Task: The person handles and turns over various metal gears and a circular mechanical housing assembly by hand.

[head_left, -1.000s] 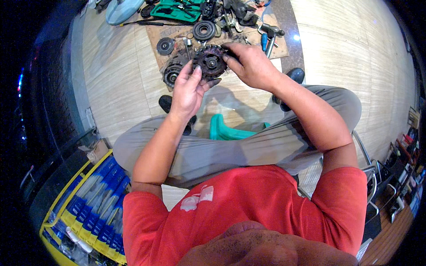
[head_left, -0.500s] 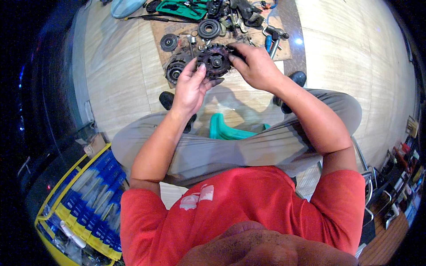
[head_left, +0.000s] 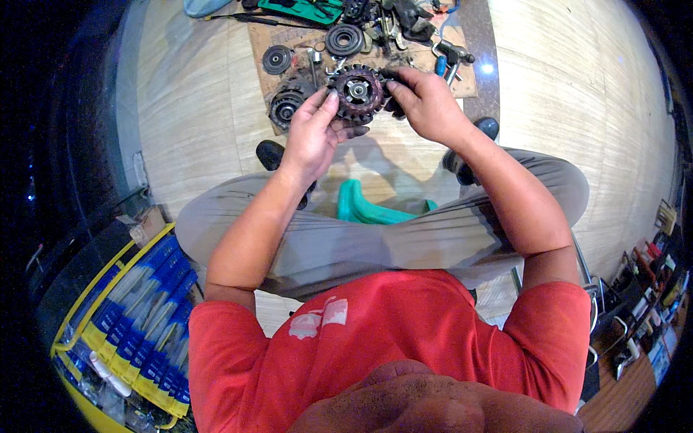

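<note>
Both my hands hold a round, dark toothed metal part (head_left: 359, 91) above the cardboard. It has a brownish ring inside and a shiny spoked hub at its middle, facing up. My left hand (head_left: 315, 130) grips its left and lower side, thumb on the near face and fingers underneath. The blackened fingertips of my right hand (head_left: 427, 101) pinch its right edge; what lies under them is partly hidden. Just left of the part sits a dark round housing (head_left: 288, 108) with a ringed opening. A grooved black pulley (head_left: 344, 41) and a smaller black disc (head_left: 276, 60) lie beyond.
A stained cardboard sheet (head_left: 465, 78) lies on the tiled floor. A hammer (head_left: 456, 55), an open green tool case (head_left: 307, 9) and dark gloves (head_left: 413, 20) are at its far side. A teal plastic object (head_left: 375, 211) lies between my legs. A yellow-framed rack (head_left: 126, 317) stands at left.
The toothed part has been turned so its hub shows brighter and more squarely. Both hands have shifted slightly right with it. The grip stays much the same.
</note>
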The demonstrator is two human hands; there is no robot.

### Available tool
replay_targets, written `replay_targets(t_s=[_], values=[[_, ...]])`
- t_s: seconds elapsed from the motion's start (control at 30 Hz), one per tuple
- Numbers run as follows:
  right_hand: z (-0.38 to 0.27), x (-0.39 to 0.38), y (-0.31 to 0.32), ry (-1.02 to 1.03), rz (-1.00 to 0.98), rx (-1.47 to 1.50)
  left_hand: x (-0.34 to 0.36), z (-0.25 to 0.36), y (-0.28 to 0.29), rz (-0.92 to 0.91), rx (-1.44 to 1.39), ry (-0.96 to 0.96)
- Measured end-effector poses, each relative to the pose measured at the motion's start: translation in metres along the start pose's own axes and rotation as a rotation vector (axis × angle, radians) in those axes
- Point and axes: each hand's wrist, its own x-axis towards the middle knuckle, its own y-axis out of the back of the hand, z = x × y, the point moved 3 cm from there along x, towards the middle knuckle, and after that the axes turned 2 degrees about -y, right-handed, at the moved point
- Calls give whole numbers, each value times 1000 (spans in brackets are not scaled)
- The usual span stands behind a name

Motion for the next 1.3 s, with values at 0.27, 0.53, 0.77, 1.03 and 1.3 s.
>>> replay_targets(t_s=[0.27, 0.53, 0.77, 1.03, 1.3], values=[[5, -2, 0, -113, -44, 58, 0, 0, 3, 24, -12, 47], [-2, -3, 2, -13, -29, 51, 3, 0, 7, 8, -55, 30], [-16, -3, 10, 145, -55, -48, 3, 4, 8, -24, -133, 6], [-22, -3, 17, 379, -102, -195, 6, -1, 6, -95, -288, 175], [-13, -2, 21, 285, -156, -31, 1, 0, 5, -114, 34, 362]])
